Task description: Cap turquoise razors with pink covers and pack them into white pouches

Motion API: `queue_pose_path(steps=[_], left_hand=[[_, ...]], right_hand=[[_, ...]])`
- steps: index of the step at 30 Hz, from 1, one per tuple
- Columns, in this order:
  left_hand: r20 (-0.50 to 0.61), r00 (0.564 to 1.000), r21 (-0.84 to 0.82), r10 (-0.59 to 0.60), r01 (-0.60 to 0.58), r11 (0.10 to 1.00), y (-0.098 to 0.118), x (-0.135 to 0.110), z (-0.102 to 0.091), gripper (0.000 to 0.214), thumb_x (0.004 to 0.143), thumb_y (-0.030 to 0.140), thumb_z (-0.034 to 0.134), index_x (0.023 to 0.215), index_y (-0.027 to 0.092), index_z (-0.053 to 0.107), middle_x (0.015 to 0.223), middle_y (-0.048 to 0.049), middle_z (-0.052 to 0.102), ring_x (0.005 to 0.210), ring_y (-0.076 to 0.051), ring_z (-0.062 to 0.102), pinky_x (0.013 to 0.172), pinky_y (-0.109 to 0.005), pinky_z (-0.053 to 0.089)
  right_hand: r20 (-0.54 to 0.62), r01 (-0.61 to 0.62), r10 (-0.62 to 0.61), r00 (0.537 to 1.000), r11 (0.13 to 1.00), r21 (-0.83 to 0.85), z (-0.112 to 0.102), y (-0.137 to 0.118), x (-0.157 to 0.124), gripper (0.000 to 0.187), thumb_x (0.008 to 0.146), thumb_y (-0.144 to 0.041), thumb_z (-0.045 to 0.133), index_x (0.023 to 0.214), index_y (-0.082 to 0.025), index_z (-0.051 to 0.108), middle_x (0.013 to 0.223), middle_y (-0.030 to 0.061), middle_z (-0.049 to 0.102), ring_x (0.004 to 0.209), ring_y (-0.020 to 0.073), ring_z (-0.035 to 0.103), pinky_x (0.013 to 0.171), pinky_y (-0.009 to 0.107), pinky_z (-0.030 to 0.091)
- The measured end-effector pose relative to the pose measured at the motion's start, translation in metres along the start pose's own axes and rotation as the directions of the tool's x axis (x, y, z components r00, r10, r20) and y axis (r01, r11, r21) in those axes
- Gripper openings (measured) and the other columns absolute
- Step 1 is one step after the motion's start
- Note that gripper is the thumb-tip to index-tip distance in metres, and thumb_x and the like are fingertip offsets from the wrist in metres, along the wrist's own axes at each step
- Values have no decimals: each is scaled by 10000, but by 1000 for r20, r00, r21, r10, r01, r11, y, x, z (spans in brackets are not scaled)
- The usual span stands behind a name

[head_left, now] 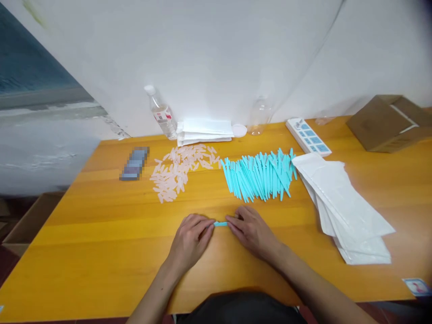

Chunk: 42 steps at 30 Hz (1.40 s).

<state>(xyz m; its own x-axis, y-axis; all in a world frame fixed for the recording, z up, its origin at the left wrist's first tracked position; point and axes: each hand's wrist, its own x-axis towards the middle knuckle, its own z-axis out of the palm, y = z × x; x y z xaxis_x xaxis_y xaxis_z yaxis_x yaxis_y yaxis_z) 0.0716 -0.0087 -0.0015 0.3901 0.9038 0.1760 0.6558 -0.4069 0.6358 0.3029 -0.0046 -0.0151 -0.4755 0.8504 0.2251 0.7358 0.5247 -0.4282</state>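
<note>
Both hands rest on the orange wooden table (101, 234) near its front edge. My left hand (191, 238) and my right hand (251, 230) each pinch one end of a small turquoise plastic stick (221, 223) held between them. Behind the hands lies a heap of several turquoise sticks (259, 175). Left of that heap is a scatter of several small pale pink plastic caps (178, 171).
A stack of white plastic bags (344, 207) lies at the right. Along the wall stand a water bottle (161, 112), an empty clear bottle (259, 116), folded white bags (204, 131), a power strip (308, 136) and a cardboard box (388, 121). A blurred flat object (135, 163) lies at the left.
</note>
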Motion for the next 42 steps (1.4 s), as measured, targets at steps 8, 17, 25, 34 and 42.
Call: queue_pose_path(steps=[8,17,25,34,42], left_hand=[[-91,995,42,32,-28,999,-10,-4,-1,196,954,297,591,1083,253,731,951,-77,690,903,-212,664,804,-329,541],[-128,992,-26,-17,14,1000,-18,28,-33,200,967,320,570,1067,245,726,1002,-70,718,932,-201,676,834,-309,534],[-153,986,16,-67,70,997,-36,29,-53,230,965,373,567,1025,223,730,964,-57,725,856,-179,666,761,-279,519],[-230,955,113,-185,215,970,-75,31,-80,265,945,410,579,993,214,751,966,-40,727,768,-152,647,681,-259,498],[-66,997,446,-44,69,892,-96,64,-81,296,944,284,516,1109,241,759,1104,-72,697,997,-236,642,883,-353,500]], right_hand=[[-258,-362,343,903,932,-28,-27,33,15,334,1008,-367,491,920,-195,763,779,68,641,725,182,597,678,292,425],[-179,-614,588,789,768,-182,-48,75,52,280,931,-336,543,977,-187,775,866,119,754,785,253,681,650,318,417],[-185,-687,667,721,723,-70,-58,75,57,263,892,-290,523,863,-190,765,815,120,755,767,266,672,659,336,406],[316,-552,479,819,506,663,-80,49,41,302,877,-500,575,931,-205,611,764,8,665,596,134,543,548,258,378],[403,-478,268,875,610,632,-48,29,43,324,917,-481,558,875,-179,668,744,-19,572,640,109,424,573,246,311]])
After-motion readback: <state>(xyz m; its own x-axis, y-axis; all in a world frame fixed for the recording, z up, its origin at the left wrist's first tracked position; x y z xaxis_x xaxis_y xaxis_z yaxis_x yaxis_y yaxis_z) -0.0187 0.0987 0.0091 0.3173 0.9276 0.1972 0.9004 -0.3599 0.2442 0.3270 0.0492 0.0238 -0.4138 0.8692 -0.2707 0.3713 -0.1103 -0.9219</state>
